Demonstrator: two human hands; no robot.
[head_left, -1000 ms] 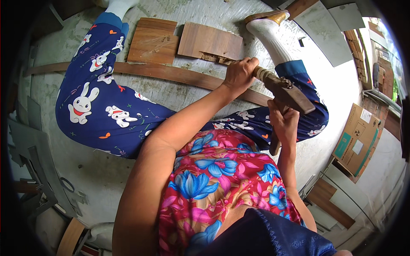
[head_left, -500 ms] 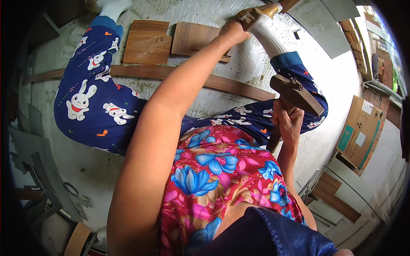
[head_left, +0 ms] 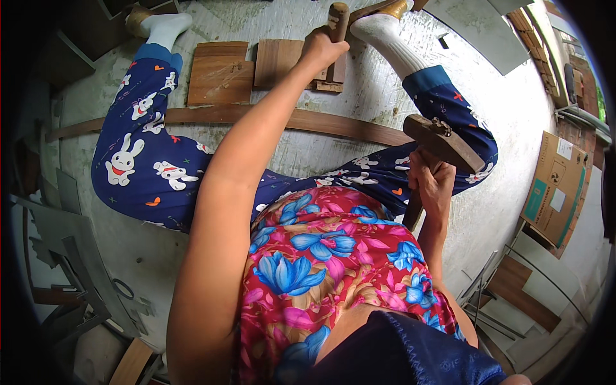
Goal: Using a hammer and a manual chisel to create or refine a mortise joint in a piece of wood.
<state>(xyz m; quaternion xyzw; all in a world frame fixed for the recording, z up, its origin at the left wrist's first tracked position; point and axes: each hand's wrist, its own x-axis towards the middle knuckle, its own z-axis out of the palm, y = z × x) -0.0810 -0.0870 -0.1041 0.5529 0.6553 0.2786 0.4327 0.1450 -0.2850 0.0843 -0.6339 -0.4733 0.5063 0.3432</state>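
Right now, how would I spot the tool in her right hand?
Find the long curved strip crossing the floor between the legs. Its right end points at the right hand, whose grip holds a mallet: a dark wooden block on a handle, raised above the knee, unlike the flat boards nearby.

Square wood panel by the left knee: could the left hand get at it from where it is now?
Probably yes. The left hand grips a wooden tool on the neighbouring panel; the square wood panel lies bare just beside it, nothing between.

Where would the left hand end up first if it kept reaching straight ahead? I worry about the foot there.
Probably not the foot: the left hand already grips a wooden handle; beyond it looks like bare floor, though depth is unclear.
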